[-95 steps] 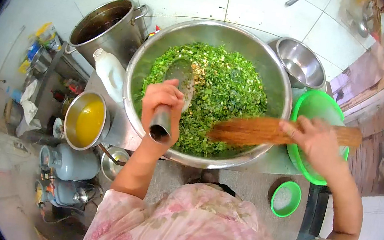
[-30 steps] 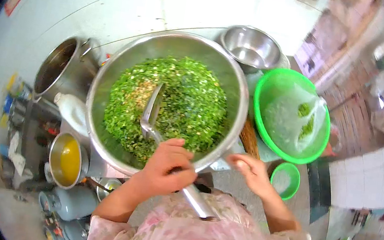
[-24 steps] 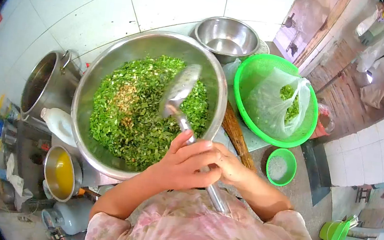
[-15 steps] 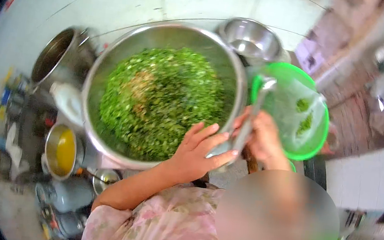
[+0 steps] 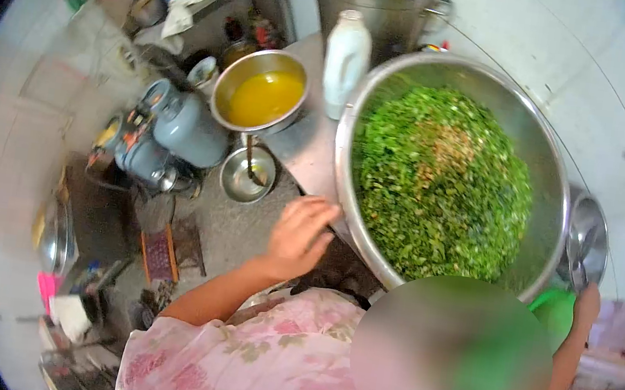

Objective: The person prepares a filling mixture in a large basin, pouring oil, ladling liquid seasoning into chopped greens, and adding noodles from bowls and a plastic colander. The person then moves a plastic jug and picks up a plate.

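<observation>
A wide steel basin point(image 5: 346, 148) holds chopped greens point(image 5: 438, 204) with a pale tan patch of finely chopped bits on top. My left hand point(image 5: 302, 229) is left of the basin, its fingers loosely stretched and holding nothing, the tips close to the table edge and basin rim. Far to the right, my right hand point(image 5: 588, 304) is partly in view, closed around a metal spoon point(image 5: 579, 274) whose end shows against a small steel bowl point(image 5: 592, 232). A green basin point(image 5: 554, 312) is partly hidden beside that hand.
A white plastic jug point(image 5: 346, 61) and a tall steel pot point(image 5: 372, 13) stand behind the basin. At left are a pan of yellow liquid point(image 5: 292, 113), a smaller bowl with a ladle point(image 5: 239, 181), gas cylinders point(image 5: 191, 128) and a low stool point(image 5: 160, 252). A blurred disc covers the lower middle.
The view has swung left, so the basin appears farther right. My left hand has come away from the spoon to the basin's left side. My right hand has carried the spoon toward the small bowl.
</observation>
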The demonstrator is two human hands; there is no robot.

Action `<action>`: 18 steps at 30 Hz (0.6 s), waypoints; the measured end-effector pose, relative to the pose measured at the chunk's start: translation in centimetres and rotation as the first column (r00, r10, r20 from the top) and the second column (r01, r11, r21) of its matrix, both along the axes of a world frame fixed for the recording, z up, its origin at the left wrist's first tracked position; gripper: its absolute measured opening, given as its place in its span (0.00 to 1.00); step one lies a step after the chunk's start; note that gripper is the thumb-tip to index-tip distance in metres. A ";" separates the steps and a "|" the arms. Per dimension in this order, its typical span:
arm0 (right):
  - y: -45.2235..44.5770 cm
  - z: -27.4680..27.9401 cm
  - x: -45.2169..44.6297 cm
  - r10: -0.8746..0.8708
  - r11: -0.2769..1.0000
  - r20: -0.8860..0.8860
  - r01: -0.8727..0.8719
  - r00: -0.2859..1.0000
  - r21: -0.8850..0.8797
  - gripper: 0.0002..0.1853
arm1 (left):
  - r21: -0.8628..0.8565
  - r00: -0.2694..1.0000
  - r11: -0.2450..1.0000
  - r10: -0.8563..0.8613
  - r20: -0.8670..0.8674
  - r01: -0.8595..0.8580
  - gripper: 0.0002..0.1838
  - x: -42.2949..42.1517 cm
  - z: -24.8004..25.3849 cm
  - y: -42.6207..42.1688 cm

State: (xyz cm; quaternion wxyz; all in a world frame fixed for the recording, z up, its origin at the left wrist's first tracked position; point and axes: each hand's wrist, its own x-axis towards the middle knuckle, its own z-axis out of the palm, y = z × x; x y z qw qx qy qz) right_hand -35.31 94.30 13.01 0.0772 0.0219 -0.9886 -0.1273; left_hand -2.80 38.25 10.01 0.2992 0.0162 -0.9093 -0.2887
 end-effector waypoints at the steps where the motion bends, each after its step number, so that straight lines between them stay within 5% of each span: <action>1: -0.4 -0.1 -0.9 -0.012 0.999 0.009 0.011 1.000 0.030 0.10 | 0.023 0.995 0.995 0.097 0.015 -0.098 0.24 0.9 -0.1 -0.9; 6: -0.1 -1.9 -5.1 0.009 0.968 0.159 -0.049 0.987 0.247 0.09 | 0.296 0.886 0.837 0.456 0.087 -0.460 0.24 4.7 -1.7 -4.2; 8: 1.3 -3.5 -6.4 0.171 0.962 0.056 -0.179 0.984 0.208 0.09 | 0.488 0.822 0.687 0.555 0.126 -0.538 0.24 5.3 -3.1 -5.3; 11: 4.6 -4.8 -7.5 0.093 0.991 0.155 -0.106 0.984 0.082 0.10 | 0.619 0.802 0.565 0.567 0.188 -0.545 0.22 4.9 -2.6 -6.9; 12: 0.4 -2.5 -5.0 -0.128 0.979 0.116 0.144 0.985 -0.142 0.11 | 0.776 0.841 0.457 0.514 0.170 -0.436 0.22 6.1 -5.5 -9.6; 13: 2.7 -3.4 -5.5 0.111 0.977 0.111 -0.129 0.988 0.172 0.12 | 0.823 0.859 0.417 0.488 0.156 -0.386 0.22 5.2 -6.2 -10.2; 14: 1.7 -2.7 -5.3 -0.071 0.993 0.104 0.060 0.992 0.097 0.12 | 0.865 0.874 0.372 0.465 0.141 -0.337 0.22 4.3 -7.0 -10.7; 15: 1.9 -2.5 -5.0 0.139 0.972 0.020 -0.140 0.990 0.187 0.12 | 0.831 0.866 0.430 0.486 0.115 -0.352 0.21 3.0 -4.6 -9.8; 16: -3.0 0.7 -2.3 -0.022 0.994 0.020 0.019 1.000 0.106 0.12 | 0.808 0.880 0.465 0.456 0.131 -0.361 0.21 2.3 -4.3 -9.9; 18: -3.2 2.0 0.2 -0.014 0.995 -0.017 0.015 1.000 0.094 0.17 | 0.782 0.907 0.516 0.396 0.145 -0.350 0.21 0.3 -3.7 -10.7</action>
